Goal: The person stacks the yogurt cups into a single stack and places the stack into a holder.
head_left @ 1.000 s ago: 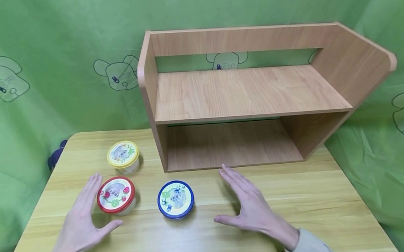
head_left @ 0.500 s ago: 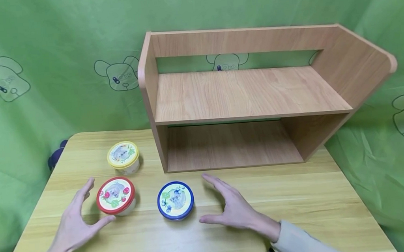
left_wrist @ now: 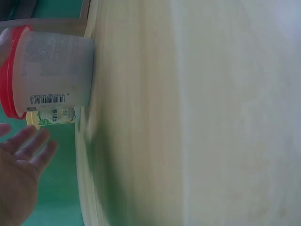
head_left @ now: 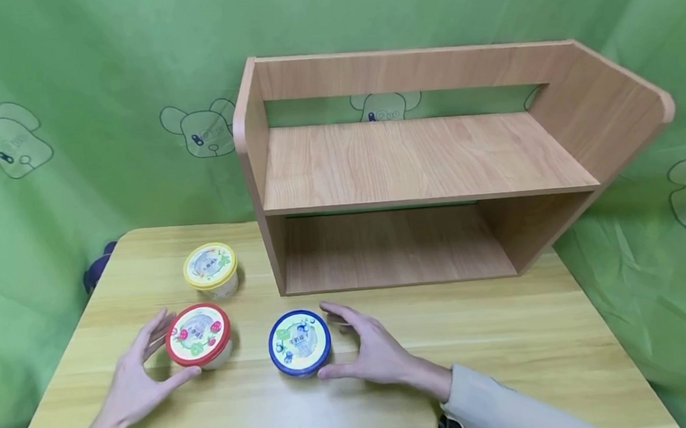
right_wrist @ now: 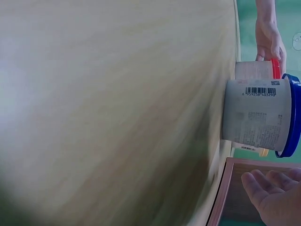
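Fingers are spread: left hand (head_left: 135, 385) at red-lidded tub (head_left: 199, 334), nearer counter's left edge (head_left: 82, 355); right hand (head_left: 379, 353) at blue-lidded tub (head_left: 300, 342). Walls (right_wrist: 256, 110) are best gripped.

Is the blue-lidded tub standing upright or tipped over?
Upright: the blue-lidded tub stands base-down on the wood-grain table, its blueberry-print lid facing up in the head view.

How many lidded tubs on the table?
3: red-lidded tub beside the left hand, blue-lidded tub beside the right hand, yellow-lidded tub behind the red one.
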Motion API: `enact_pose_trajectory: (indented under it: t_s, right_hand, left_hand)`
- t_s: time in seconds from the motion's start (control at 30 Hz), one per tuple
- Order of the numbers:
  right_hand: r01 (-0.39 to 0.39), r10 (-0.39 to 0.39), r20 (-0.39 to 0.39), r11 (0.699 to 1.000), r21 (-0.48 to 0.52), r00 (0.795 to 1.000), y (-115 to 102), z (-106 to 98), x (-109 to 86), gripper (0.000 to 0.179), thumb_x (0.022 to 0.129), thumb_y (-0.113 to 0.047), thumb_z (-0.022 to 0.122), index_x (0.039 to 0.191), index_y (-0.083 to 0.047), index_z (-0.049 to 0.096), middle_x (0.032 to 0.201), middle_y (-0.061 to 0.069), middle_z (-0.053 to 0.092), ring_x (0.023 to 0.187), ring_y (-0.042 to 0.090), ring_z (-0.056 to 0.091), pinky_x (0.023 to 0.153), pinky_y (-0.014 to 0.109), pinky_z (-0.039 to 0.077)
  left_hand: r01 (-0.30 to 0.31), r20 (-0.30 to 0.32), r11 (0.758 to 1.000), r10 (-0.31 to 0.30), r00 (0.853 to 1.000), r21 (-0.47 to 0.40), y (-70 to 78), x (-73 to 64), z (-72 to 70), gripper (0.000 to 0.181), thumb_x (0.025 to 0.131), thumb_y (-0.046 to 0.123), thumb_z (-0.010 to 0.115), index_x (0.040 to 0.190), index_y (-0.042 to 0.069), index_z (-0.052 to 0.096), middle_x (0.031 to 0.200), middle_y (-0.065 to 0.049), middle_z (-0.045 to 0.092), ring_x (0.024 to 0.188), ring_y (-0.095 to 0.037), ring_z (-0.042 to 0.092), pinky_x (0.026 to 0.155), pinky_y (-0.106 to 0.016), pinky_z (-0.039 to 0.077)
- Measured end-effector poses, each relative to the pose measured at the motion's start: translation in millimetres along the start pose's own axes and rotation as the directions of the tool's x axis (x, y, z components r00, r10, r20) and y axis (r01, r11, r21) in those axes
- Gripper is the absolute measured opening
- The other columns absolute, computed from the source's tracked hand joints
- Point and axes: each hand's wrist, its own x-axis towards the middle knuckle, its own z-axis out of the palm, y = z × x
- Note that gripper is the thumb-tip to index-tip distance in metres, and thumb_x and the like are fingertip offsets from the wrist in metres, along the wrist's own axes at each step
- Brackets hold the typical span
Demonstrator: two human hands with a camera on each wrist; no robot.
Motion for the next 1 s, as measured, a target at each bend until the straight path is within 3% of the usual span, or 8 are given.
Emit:
enact_pose_trajectory:
  t_s: [0.17,0.37,0.7,1.0]
  right_hand:
    - [0.002,-0.003,0.034,0.999,0.041,0.999,-1.0,3.5,5.7,0.107,0.076,-0.037,0.096,0.162,-0.011,0.038,0.164,0.015,0.049,0.14,0.032,0.06,0.117,0.053,0.051]
    - [-0.032,0.031,0.06,0.999,0.022,0.998,-4.5,7.1,9.8,0.107,0.075,-0.04,0.096,0.162,-0.015,0.04,0.163,0.005,0.051,0.139,0.022,0.061,0.119,0.047,0.051]
    - [-0.041,0.036,0.083,0.997,0.059,0.996,-1.8,7.0,18.0,0.101,0.075,-0.032,0.097,0.159,-0.011,0.044,0.148,0.004,0.064,0.124,0.02,0.068,0.109,0.031,0.058]
    - [-0.063,0.052,0.102,0.993,0.103,0.993,-1.4,3.7,17.4,0.098,0.075,-0.024,0.097,0.158,-0.012,0.046,0.147,0.005,0.064,0.125,0.023,0.068,0.11,0.03,0.057]
  left_hand:
    - [0.046,0.012,0.999,-0.046,0.999,0.016,2.4,-4.8,0.5,0.115,0.069,0.014,0.099,0.163,0.003,0.033,0.152,-0.032,0.053,0.122,0.029,0.038,0.101,0.008,0.033]
    - [0.089,0.024,0.996,-0.089,0.996,0.028,4.1,-4.5,0.0,0.108,0.072,0.017,0.098,0.16,0.003,0.037,0.148,-0.031,0.057,0.118,0.029,0.039,0.098,0.008,0.033]
    - [0.138,0.046,0.989,-0.14,0.989,0.045,8.7,2.5,-0.5,0.101,0.074,0.022,0.097,0.156,0.0,0.042,0.147,-0.03,0.058,0.115,0.031,0.036,0.096,0.007,0.035]
    - [0.15,0.054,0.989,-0.151,0.987,0.012,12.0,6.6,2.6,0.098,0.074,0.02,0.097,0.153,-0.003,0.044,0.145,-0.031,0.059,0.115,0.03,0.038,0.096,0.007,0.035]
